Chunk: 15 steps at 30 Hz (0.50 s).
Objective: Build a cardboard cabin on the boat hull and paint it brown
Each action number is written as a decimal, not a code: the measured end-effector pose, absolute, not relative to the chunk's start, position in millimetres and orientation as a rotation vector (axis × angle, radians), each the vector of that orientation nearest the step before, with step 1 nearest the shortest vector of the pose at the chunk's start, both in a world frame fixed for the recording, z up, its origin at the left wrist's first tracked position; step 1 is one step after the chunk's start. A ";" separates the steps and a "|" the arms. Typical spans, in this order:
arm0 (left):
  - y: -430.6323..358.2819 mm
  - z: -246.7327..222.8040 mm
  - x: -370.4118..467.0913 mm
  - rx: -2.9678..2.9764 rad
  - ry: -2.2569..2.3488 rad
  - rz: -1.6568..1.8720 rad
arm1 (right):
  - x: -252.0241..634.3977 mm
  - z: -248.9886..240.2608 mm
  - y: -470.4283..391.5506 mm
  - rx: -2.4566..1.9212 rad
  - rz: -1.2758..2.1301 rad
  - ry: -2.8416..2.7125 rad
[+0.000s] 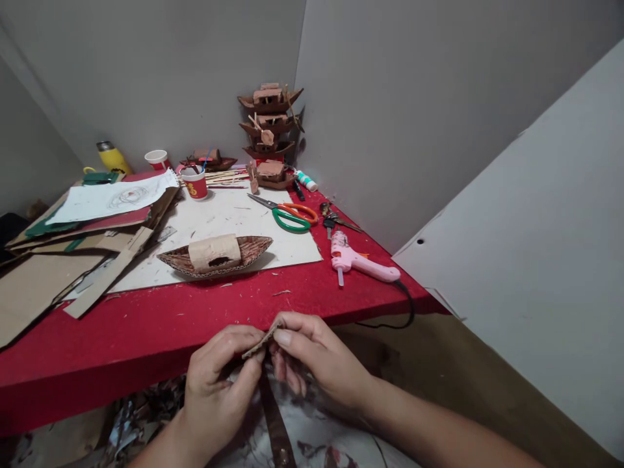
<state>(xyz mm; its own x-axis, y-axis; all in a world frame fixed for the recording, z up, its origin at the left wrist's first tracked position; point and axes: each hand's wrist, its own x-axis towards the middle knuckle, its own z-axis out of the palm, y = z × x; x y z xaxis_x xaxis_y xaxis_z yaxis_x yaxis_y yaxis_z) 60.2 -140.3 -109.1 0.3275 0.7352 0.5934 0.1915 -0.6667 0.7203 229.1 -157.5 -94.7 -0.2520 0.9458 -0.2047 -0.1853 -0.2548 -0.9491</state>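
Between my two hands is a small strip of brown cardboard (259,343), held in front of the table's near edge. The thumb and fingers of my left hand (221,370) pinch its lower left end. My right hand (314,354) grips the upper right end, thumb on top, the other fingers curled below. Just beyond them a cardboard model boat (214,253) with a pale arched cabin rests partly on a white board (234,218). To its right lie scissors (295,218) with green and orange handles and a pink glue gun (361,260).
Cardboard sheets (53,279) and a sketched paper (114,198) pile up at left. Finished model boats (268,120) are stacked in the back corner. A red cup (195,183), thin sticks (227,177), keys (329,221) and a yellow bottle (113,158) stand or lie on the red-covered table (160,325).
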 end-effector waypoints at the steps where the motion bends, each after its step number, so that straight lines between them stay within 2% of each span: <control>1: -140.4 -108.8 60.0 2.076 0.788 1.323 | 229.9 -94.7 -157.8 -1.102 1.638 -1.117; 6: -141.7 -107.5 61.2 2.150 0.695 1.305 | 233.4 -95.9 -159.2 -1.174 1.565 -1.222; 15: -142.9 -112.8 60.0 2.064 0.804 1.335 | 231.7 -97.1 -168.0 -1.128 1.435 -1.383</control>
<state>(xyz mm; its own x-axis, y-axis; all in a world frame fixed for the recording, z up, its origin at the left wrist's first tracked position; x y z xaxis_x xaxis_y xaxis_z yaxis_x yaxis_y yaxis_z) 60.0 -142.9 -112.8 0.3282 0.7310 0.5983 0.1863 -0.6710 0.7176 231.7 -168.0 -97.1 -0.2565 0.9648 -0.0574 0.0219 -0.0535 -0.9983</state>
